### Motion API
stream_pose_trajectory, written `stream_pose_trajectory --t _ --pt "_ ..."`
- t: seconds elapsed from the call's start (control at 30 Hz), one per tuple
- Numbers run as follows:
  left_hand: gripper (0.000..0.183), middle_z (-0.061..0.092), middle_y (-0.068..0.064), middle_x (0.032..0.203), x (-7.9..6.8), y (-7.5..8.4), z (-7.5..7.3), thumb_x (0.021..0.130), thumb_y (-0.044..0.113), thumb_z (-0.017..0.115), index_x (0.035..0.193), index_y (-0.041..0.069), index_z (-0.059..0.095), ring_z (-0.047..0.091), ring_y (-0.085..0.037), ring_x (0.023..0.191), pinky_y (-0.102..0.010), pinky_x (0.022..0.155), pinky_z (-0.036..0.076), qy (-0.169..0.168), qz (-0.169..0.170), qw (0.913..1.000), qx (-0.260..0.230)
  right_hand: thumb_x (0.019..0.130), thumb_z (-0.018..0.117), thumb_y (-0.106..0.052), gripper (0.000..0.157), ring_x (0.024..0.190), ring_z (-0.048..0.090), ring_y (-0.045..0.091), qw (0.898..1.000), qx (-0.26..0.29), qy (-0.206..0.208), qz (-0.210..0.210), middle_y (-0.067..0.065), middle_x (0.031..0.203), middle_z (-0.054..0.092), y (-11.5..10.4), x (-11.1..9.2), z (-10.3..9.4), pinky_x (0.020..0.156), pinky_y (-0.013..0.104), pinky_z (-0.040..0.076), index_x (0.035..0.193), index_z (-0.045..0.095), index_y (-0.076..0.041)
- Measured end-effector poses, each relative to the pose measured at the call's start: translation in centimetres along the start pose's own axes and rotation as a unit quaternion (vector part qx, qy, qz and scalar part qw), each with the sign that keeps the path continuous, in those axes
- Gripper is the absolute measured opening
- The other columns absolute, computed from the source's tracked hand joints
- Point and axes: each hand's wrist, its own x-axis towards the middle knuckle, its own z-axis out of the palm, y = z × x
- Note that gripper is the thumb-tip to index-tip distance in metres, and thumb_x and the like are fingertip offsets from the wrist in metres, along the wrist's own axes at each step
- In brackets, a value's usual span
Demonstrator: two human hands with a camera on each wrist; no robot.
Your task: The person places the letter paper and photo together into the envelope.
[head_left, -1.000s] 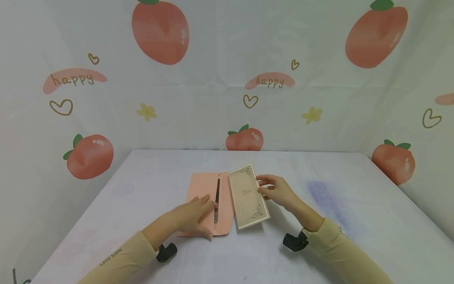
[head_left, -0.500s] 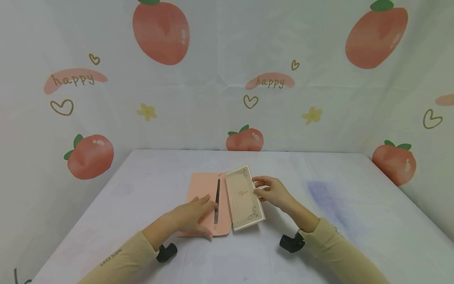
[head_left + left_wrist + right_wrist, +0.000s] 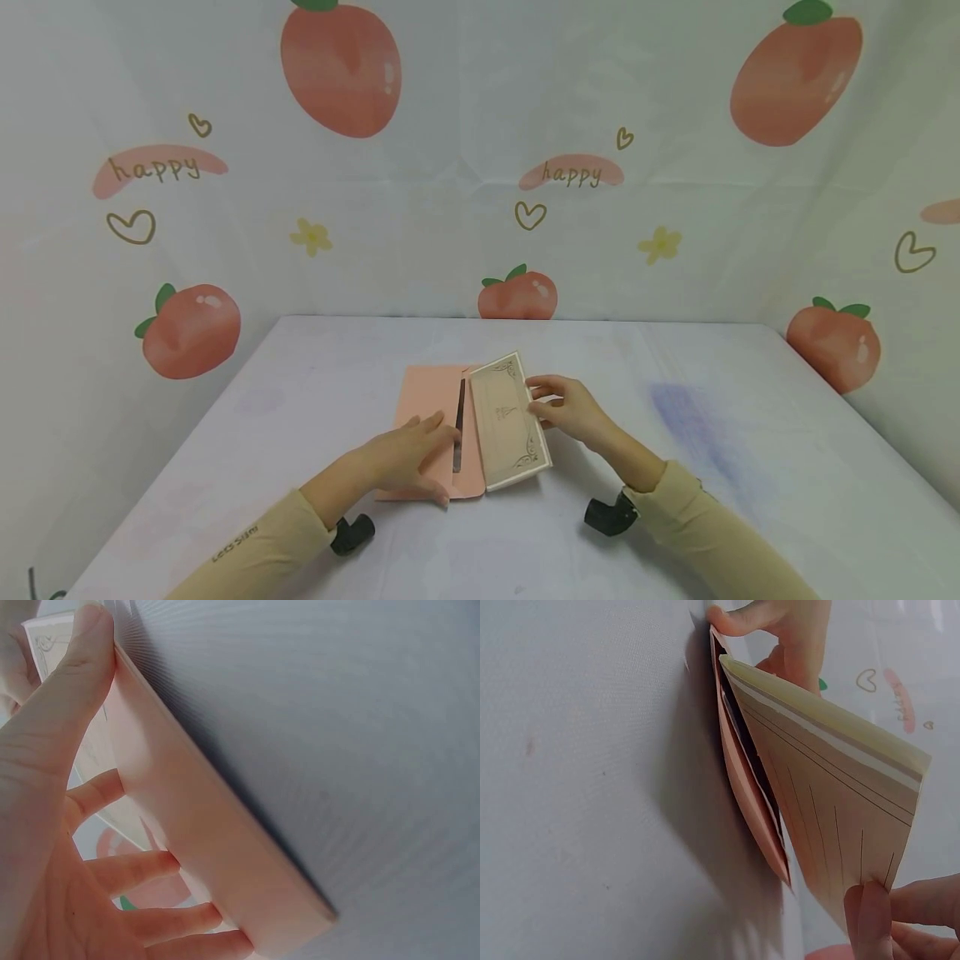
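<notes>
Pinching a cream rectangular paper card (image 3: pixel 508 423) with dark scrollwork at its corners by the right edge, between thumb and fingers of the right hand (image 3: pixel 576 410). Holding it just left of that hand, tilted over the right part of a flat salmon-pink paper envelope (image 3: pixel 426 390) with a dark slit. Touching the envelope on the white tabletop (image 3: pixel 315 375) with spread fingers of the left hand (image 3: pixel 411 454), just left of the card.

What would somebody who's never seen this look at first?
Probably the big red fruits on the backdrop. Then the pink folder on the table, under the left hand, and the cream booklet, tilted in the right hand at the folder's right side.
</notes>
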Motion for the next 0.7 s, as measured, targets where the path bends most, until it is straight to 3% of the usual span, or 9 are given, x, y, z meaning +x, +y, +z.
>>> stream_pose_trajectory --t 0.7 --pt "0.081 0.03 -0.025 0.148 -0.06 0.16 -0.09 0.065 0.059 0.073 0.129 0.02 0.042 0.033 -0.057 0.128 -0.062 0.098 0.039 0.003 0.0 1.0 0.003 0.085 0.06 0.0 0.043 0.081 0.066 0.015 1.0 0.013 0.006 0.001 0.024 0.11 0.06 0.22 0.42 1.03 0.066 0.03 0.059 0.126 0.051 0.006"
